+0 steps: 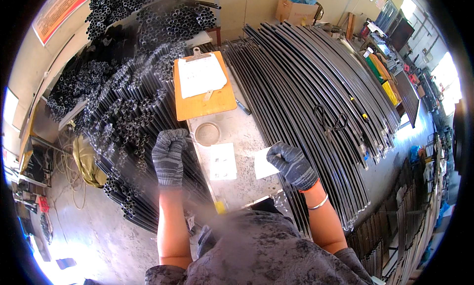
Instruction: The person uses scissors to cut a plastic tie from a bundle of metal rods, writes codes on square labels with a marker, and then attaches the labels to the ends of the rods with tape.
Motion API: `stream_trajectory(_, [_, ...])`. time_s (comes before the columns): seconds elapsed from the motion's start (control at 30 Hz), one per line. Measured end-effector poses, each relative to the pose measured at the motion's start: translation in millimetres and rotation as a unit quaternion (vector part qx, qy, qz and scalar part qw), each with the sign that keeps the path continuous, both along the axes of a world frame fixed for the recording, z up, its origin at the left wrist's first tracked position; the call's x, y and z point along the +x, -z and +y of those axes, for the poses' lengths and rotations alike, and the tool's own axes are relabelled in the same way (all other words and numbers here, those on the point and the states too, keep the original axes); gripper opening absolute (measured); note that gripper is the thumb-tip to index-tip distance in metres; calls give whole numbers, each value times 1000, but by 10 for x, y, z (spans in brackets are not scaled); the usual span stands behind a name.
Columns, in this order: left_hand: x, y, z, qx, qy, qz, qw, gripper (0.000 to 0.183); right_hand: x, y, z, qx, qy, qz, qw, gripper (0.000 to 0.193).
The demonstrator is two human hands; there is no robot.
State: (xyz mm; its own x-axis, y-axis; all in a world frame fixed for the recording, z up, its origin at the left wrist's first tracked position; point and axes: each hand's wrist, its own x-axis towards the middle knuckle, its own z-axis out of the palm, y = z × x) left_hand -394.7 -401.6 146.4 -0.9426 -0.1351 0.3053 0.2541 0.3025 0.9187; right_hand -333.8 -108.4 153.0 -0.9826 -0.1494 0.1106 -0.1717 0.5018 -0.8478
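Note:
Both of my hands wear dark grey knitted gloves. My left hand (pixel 169 158) is curled closed at the edge of the tube bundles on the left; whatever its fingers may hold is hidden. On the right, my right hand (pixel 293 165) is closed at the corner of a small white paper (pixel 263 165), which it seems to pinch over the grey bench top (pixel 242 137). Another white paper (pixel 223 161) lies flat between my hands. Beyond it sits a shallow round dish (pixel 207 134). An orange clipboard (pixel 205 108) with white sheets (pixel 202 77) lies farther back, and a pen (pixel 243 107) is beside it.
Bundled black metal tubes (pixel 133 97) are stacked to the left. Long dark tubes (pixel 296 87) lie in rows on the right, with black scissors (pixel 332 119) and a yellow-and-black tool (pixel 364 116) on them. A cardboard box (pixel 295 12) stands at the back.

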Motion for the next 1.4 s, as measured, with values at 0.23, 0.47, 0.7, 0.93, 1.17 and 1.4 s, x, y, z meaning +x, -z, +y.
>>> stream_trajectory(0.23, [277, -312, 652, -405, 243, 198, 859, 64, -61, -58, -137, 80, -93, 102, 987, 18])
stream_trajectory(0.47, [198, 74, 734, 55, 491, -174, 852, 40, -68, -241, -281, 25, -64, 102, 992, 20])
stream_trajectory(0.7, [243, 137, 734, 60, 417, -133, 897, 16, -13, -11, -177, -236, 0, -64, 970, 15])
stream_trajectory(0.93, [291, -102, 763, -381, 280, 10, 881, 25, -111, -118, -154, -36, -98, -70, 992, 17])
stream_trajectory(1.17, [320, 179, 709, -284, 207, 29, 936, 24, -154, 13, -214, 122, -67, 58, 989, 17])
stream_trajectory(1.4, [499, 301, 829, 543, 190, -391, 718, 15, 116, 201, -619, 184, 39, 121, 975, 11])
